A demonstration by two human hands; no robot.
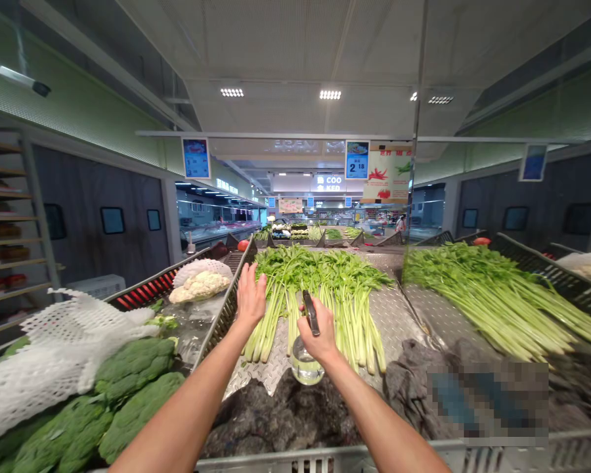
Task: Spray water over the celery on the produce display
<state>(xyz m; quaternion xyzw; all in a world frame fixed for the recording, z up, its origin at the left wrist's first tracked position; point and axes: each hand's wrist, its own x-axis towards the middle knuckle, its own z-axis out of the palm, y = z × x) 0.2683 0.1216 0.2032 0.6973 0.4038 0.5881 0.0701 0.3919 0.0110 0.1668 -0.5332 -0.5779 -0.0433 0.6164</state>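
At the stalks of the celery [325,263], gripping a clear spray bottle [305,373] by its black head [311,314] with the fingers of the right hand [326,328]; best held steady, head uppermost. Holding nothing with the left hand [250,299], spread wide at the celery's left edge, contact impossible to tell; best kept out of the bottle's line. Mind the black slatted divider [215,328] left of the celery, and the dark cloth [285,414] on its near side

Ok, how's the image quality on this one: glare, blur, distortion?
Head view: the ceiling lights burn out to white; head view: left hand, right hand and celery read clearly, while the left price sign has faint digits; head view: wide-lens stretching seems strongest toward the edges, and a pixelated patch masks detail at lower right.
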